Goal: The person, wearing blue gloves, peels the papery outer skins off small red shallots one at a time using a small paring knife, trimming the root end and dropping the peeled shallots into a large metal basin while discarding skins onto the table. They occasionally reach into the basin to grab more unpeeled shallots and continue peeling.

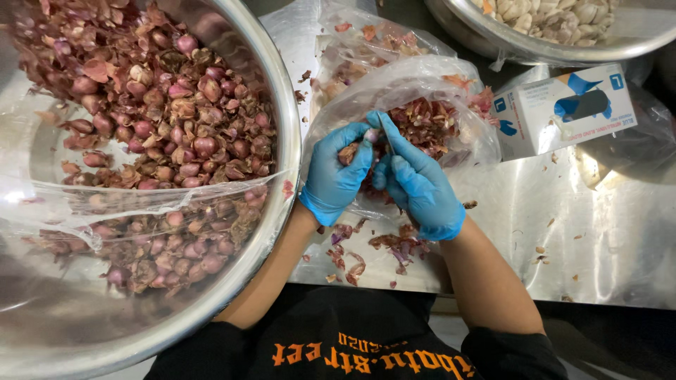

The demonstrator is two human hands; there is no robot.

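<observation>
Both my hands wear blue gloves and meet over a clear plastic bag full of reddish shallot skins. My left hand grips a small shallot with brown peel. My right hand pinches at the top of that same shallot, index finger stretched out; a thin blade may be in it, but I cannot tell. Loose skins lie on the steel table just under my wrists.
A big steel bowl of unpeeled shallots, partly under clear plastic film, fills the left. A second steel bowl with pale peeled cloves sits at the top right. A white and blue glove box lies right of the bag.
</observation>
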